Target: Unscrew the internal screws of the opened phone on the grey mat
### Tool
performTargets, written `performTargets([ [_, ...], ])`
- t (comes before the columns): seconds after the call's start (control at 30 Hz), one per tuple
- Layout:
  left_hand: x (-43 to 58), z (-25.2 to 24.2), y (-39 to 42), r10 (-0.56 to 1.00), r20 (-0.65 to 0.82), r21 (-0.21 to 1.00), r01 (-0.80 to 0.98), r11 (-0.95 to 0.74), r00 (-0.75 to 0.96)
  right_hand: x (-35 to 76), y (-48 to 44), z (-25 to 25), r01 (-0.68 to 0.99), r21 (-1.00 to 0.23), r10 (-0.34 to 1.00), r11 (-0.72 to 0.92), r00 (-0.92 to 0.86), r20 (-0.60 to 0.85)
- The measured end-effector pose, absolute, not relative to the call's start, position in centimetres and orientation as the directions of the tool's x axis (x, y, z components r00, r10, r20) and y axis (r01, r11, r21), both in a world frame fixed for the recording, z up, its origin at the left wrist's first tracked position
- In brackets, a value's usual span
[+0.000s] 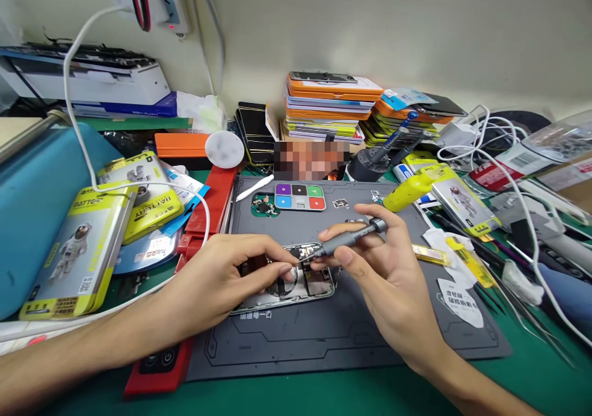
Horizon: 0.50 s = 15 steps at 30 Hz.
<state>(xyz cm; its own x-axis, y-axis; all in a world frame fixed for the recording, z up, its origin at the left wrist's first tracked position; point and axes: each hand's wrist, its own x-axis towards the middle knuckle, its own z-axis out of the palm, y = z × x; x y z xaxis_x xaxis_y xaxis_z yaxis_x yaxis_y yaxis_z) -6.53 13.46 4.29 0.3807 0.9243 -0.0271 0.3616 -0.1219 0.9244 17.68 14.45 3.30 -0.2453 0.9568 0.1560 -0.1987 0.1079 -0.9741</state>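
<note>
My right hand point(388, 262) is wrapped round a dark grey precision screwdriver point(345, 241), which slants down to the left. Its thin tip reaches the fingertips of my left hand point(252, 265), whose thumb and index finger are pinched together there. Whatever lies between those fingertips is too small to make out. Beneath both hands an opened phone point(319, 286) lies on the grey work mat point(296, 342), its inner parts showing and a round coil partly covered by my left hand. Behind it sits a pad with coloured squares point(300, 196).
Battery packs point(69, 262) stand at left beside a red tool point(203, 219). A yellow bottle point(414, 188) and a screwdriver stand point(370, 164) are at back right. Tweezers point(531, 317) lie at far right. Stacked boxes point(328, 105) line the wall. A white cable point(69, 89) hangs at left.
</note>
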Motion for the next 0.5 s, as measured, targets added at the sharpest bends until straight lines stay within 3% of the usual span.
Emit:
performTargets([
  [0.5,-6.84,3.86,13.27,0.908,-0.03,0.957,0.275,-0.096,0.419,17.75,14.53,3.47,-0.232,-0.972,0.951,0.047,-0.288,0.115],
])
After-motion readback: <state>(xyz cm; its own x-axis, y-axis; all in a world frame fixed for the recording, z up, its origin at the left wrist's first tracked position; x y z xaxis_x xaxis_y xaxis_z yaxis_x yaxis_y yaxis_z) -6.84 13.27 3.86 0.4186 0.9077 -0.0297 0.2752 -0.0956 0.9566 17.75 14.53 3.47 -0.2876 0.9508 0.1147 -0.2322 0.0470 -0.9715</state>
